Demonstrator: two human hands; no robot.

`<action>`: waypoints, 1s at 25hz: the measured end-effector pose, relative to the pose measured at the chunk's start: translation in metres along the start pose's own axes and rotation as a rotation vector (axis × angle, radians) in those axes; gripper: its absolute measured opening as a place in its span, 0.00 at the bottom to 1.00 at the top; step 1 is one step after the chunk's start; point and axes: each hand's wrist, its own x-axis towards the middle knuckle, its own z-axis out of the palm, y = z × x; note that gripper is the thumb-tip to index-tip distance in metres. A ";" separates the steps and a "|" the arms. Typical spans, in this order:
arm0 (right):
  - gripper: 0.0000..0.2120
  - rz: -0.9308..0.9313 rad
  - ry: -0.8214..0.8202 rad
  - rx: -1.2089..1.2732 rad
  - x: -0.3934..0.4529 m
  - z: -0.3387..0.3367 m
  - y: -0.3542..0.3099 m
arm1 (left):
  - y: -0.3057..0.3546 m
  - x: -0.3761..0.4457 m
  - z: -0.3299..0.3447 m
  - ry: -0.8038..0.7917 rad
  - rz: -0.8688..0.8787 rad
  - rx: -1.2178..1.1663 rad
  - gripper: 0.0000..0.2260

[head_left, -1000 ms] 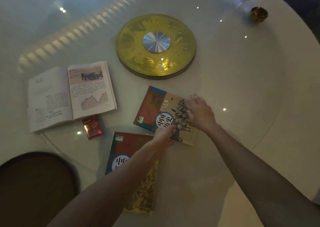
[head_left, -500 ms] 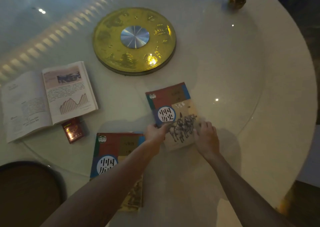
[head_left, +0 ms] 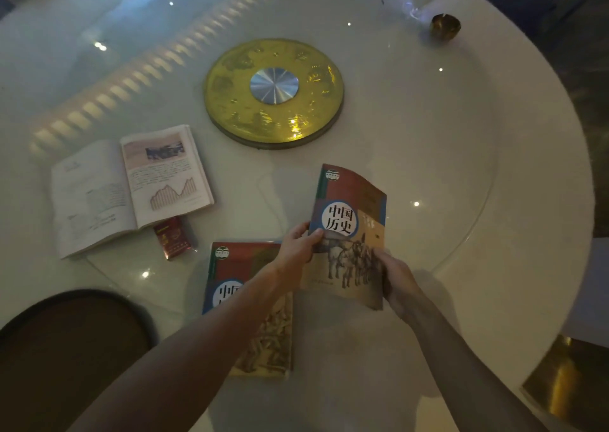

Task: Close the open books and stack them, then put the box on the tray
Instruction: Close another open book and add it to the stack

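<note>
**Closed book lifted, ready to stack**

Lower the held book (head_left: pixel 351 230) squarely onto the closed book (head_left: pixel 250 303) at lower centre, edges aligned. Left hand (head_left: pixel 296 245) pinches its left edge; right hand (head_left: pixel 392 277) clasps the lower right corner. An open book (head_left: pixel 131 188) lies left, the red box (head_left: pixel 172 237) beside it, the tray (head_left: pixel 19 319) at lower left.

A round white table (head_left: pixel 428 174) is carrying a glass turntable whose curved rim (head_left: pixel 487 181) is showing toward the right edge, with small points of light glinting on it. At the table's centre a gold disc (head_left: pixel 230 79) with a silver hub (head_left: pixel 274 85) is lying flat. Near the far right edge a small brass-coloured bowl (head_left: pixel 445 27) is sitting.
</note>
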 end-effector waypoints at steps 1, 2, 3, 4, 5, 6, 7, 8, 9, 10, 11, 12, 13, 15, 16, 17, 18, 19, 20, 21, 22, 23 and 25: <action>0.15 0.014 -0.052 0.071 -0.006 0.006 -0.002 | 0.002 -0.008 -0.007 -0.006 0.009 -0.012 0.13; 0.15 0.002 -0.070 0.101 -0.012 0.012 -0.003 | 0.004 -0.015 -0.017 0.017 0.023 -0.008 0.12; 0.14 -0.018 -0.069 0.115 -0.018 0.018 -0.004 | 0.003 -0.020 -0.027 0.044 0.047 -0.007 0.12; 0.12 -0.042 -0.058 0.084 -0.025 0.026 -0.004 | 0.001 -0.025 -0.040 0.081 0.084 0.027 0.11; 0.10 -0.062 -0.043 0.002 -0.032 0.035 -0.001 | -0.005 -0.031 -0.056 0.116 0.125 0.065 0.10; 0.09 -0.083 -0.032 -0.097 -0.038 0.045 0.004 | -0.012 -0.038 -0.072 0.153 0.158 0.128 0.09; 0.07 -0.104 -0.027 -0.187 -0.044 0.053 0.010 | -0.022 -0.043 -0.086 0.192 0.193 0.180 0.08; 0.06 -0.128 -0.037 -0.246 -0.049 0.063 0.018 | -0.033 -0.049 -0.100 0.231 0.219 0.240 0.07; 0.05 -0.150 -0.053 -0.287 -0.055 0.075 0.025 | -0.045 -0.055 -0.113 0.267 0.243 0.283 0.06; 0.04 -0.169 -0.073 -0.325 -0.061 0.085 0.034 | -0.056 -0.061 -0.125 0.309 0.246 0.327 0.06; 0.03 -0.178 -0.087 -0.375 -0.065 0.095 0.043 | -0.067 -0.066 -0.135 0.342 0.247 0.350 0.06; 0.03 -0.183 -0.093 -0.425 -0.067 0.103 0.054 | -0.077 -0.071 -0.145 0.375 0.233 0.370 0.06; 0.04 -0.181 -0.091 -0.480 -0.068 0.111 0.065 | -0.087 -0.076 -0.155 0.396 0.221 0.369 0.06; 0.06 -0.191 -0.064 -0.574 -0.069 0.122 0.083 | -0.104 -0.081 -0.168 0.425 0.218 0.365 0.07; 0.07 -0.206 -0.048 -0.608 -0.068 0.125 0.092 | -0.110 -0.084 -0.173 0.436 0.225 0.370 0.08; 0.08 -0.218 -0.034 -0.646 -0.069 0.129 0.099 | -0.118 -0.085 -0.179 0.434 0.224 0.379 0.09; 0.09 -0.232 -0.030 -0.668 -0.070 0.133 0.105 | -0.121 -0.090 -0.183 0.435 0.209 0.422 0.11; 0.11 -0.244 -0.025 -0.701 -0.073 0.137 0.110 | -0.124 -0.093 -0.187 0.443 0.215 0.468 0.12; 0.13 -0.271 -0.015 -0.723 -0.074 0.140 0.115 | -0.125 -0.095 -0.191 0.470 0.210 0.536 0.13; 0.14 -0.297 0.007 -0.757 -0.077 0.144 0.118 | -0.128 -0.095 -0.195 0.495 0.214 0.611 0.15; 0.15 -0.327 0.029 -0.790 -0.077 0.146 0.122 | -0.129 -0.097 -0.197 0.508 0.206 0.689 0.17; 0.16 -0.341 0.060 -0.844 -0.079 0.148 0.123 | -0.130 -0.096 -0.200 0.496 0.206 0.744 0.18; 0.19 -0.332 0.134 -0.933 -0.080 0.148 0.125 | -0.131 -0.094 -0.200 0.442 0.200 0.735 0.19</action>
